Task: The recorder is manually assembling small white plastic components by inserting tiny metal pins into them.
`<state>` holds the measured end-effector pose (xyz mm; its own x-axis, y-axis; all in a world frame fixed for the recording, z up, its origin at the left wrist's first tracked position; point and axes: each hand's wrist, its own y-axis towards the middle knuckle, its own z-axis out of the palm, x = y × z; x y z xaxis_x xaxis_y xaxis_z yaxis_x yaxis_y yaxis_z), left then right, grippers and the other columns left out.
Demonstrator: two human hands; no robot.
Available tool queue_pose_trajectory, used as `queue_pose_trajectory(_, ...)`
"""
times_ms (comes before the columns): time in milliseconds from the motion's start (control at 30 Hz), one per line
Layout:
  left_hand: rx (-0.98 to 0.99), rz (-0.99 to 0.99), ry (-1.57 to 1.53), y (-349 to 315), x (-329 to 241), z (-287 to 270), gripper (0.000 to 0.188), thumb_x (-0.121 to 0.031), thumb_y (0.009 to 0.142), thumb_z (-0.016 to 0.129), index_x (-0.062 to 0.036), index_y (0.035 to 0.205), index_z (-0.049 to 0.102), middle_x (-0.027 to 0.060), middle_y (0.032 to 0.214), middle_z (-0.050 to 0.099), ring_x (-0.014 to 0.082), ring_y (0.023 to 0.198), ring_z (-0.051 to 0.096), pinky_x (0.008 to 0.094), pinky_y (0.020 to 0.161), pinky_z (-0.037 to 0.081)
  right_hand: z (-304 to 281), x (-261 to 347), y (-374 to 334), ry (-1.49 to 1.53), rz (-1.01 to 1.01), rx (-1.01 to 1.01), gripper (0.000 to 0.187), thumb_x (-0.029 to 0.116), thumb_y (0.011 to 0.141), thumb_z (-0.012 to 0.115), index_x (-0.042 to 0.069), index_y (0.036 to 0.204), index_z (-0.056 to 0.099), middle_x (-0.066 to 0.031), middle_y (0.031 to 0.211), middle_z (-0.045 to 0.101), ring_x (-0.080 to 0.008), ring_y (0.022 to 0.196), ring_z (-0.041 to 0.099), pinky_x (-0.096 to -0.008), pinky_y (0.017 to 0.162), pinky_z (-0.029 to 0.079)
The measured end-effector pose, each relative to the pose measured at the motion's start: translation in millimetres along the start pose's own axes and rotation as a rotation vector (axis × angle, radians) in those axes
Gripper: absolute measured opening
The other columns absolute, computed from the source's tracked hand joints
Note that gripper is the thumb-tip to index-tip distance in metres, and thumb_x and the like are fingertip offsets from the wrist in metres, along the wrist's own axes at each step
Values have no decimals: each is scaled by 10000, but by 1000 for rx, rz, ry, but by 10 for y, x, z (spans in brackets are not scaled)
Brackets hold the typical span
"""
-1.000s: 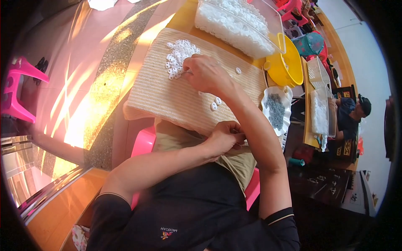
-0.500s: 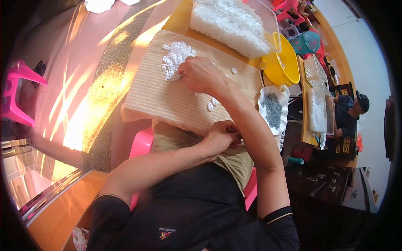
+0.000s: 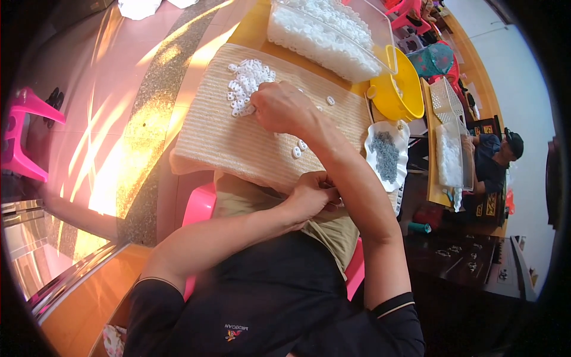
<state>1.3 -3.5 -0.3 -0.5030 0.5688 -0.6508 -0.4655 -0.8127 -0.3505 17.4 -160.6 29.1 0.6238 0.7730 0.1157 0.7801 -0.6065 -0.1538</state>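
Head view, taken near to far: the left hand (image 3: 312, 196) rests close to the body at the near edge of the beige woven mat (image 3: 238, 140), just above the lap. Its fingers are curled together as if pinching something small, but what they hold is hidden, so I cannot tell.

Farther out, the right hand (image 3: 282, 107) lies palm down on the mat, fingers bent and bunched at the right edge of the pile of small white pieces (image 3: 247, 86). The fingertips are hidden under the hand; whether they pinch a piece cannot be told.

The pile lies to the far left of the right hand, touching it, and well apart from the left hand, so the right hand is much the nearer. The heap runs roughly near to far along the mat's far left part. The pieces look like small white rings or blocks, glossy, loosely heaped. A few loose white pieces (image 3: 297, 149) lie on the mat between the two hands, beside the right forearm.

Beyond the mat stand a clear bin of white pieces (image 3: 327, 30) and, to its right, a yellow bowl (image 3: 401, 89); nearer on the right, a white sheet with grey bits (image 3: 386, 156).
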Motion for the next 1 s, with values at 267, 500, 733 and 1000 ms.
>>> queue_pose_trajectory(267,-46,-3,30,-9,1,17,94,-87,859,635,-1,872,600,53,772,620,103,654,583,245,595,502,23,-185,-106,321,-34,-287,201,85,682,602,6,840,698,-163,742,663,-289,678,641,-347,635,519)
queue_pose_trajectory(500,19,10,37,41,84,-54,140,-122,811,682,-12,885,637,29,802,625,90,713,550,228,655,450,-137,-385,-629,595,186,-308,169,41,712,650,-26,863,688,-94,665,650,-121,583,620,-254,542,492)
queue_pose_trajectory(733,11,-18,-30,45,89,-61,89,-77,864,637,-1,862,590,57,759,618,96,643,584,222,586,510,-224,-537,-1383,714,471,-91,173,38,746,643,-42,896,678,-72,681,643,-102,590,601,-238,556,485)
queue_pose_trajectory(1000,51,-61,0,46,103,-76,114,-125,868,658,-33,897,595,30,796,612,92,695,598,227,626,524,41,-582,-1712,551,386,-150,203,103,724,681,5,901,699,-172,835,681,-226,724,669,-314,661,522)
